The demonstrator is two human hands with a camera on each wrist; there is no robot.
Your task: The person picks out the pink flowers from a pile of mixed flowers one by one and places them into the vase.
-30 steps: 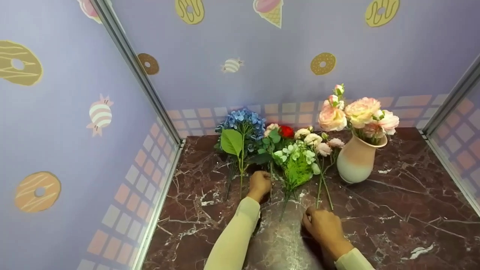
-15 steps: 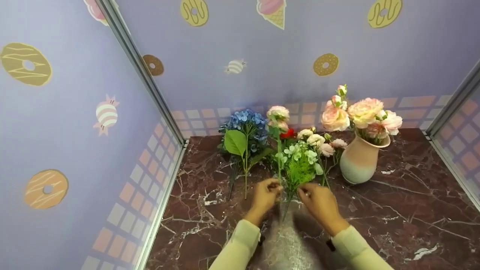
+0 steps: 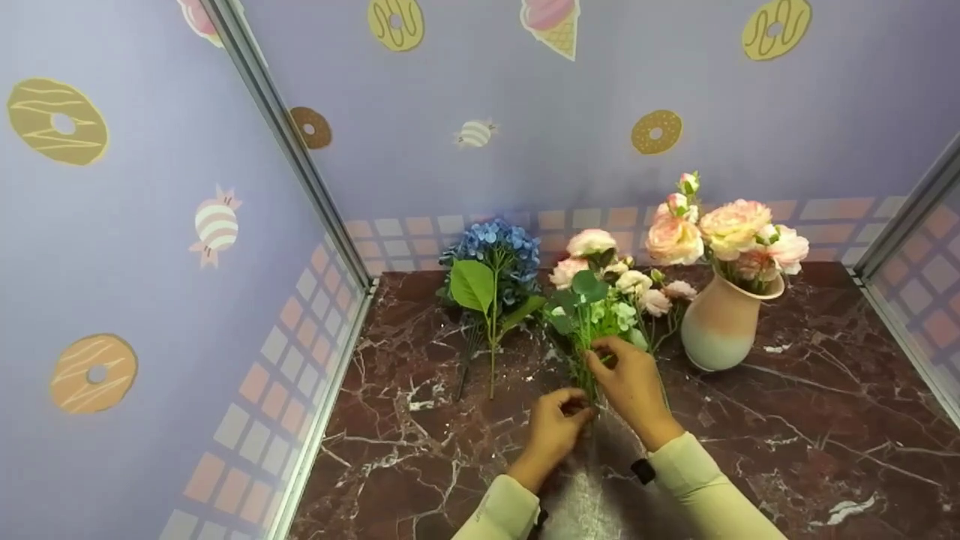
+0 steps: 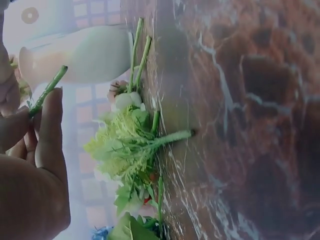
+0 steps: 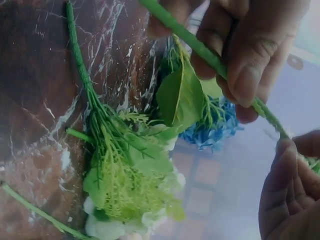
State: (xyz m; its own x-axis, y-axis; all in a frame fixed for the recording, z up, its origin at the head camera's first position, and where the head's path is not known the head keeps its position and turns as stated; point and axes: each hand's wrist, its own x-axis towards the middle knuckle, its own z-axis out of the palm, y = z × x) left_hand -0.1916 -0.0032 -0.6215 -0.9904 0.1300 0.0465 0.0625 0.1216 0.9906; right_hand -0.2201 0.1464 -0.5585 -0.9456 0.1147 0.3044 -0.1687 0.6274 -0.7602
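Observation:
A long-stemmed pink flower (image 3: 591,242) with two ruffled pale blooms and dark green leaves is held up between both hands. Low on its stem (image 4: 48,91), near the cut end, the left hand (image 3: 556,431) pinches with thumb and fingers. Higher up, below the leaves, the right hand (image 3: 634,382) pinches the same stem. In the right wrist view the left hand (image 5: 250,60) is above and the right hand (image 5: 287,192) at the lower right. Beneath the held flower lies a bunch of green foliage with small white flowers (image 5: 132,180), partly covered in the head view.
A peach and white vase (image 3: 720,322) with pink flowers (image 3: 735,225) stands at the right. Blue hydrangeas (image 3: 495,247) and a large-leafed stem (image 3: 472,285) lie at the left. Smaller cream flowers (image 3: 634,281) lie by the vase. Patterned walls (image 3: 570,150) enclose the marble-look table (image 3: 405,465).
The left hand has lifted the pink flower off the table and shifted it right, over the foliage. The right hand has moved up from the table front and now pinches its stem.

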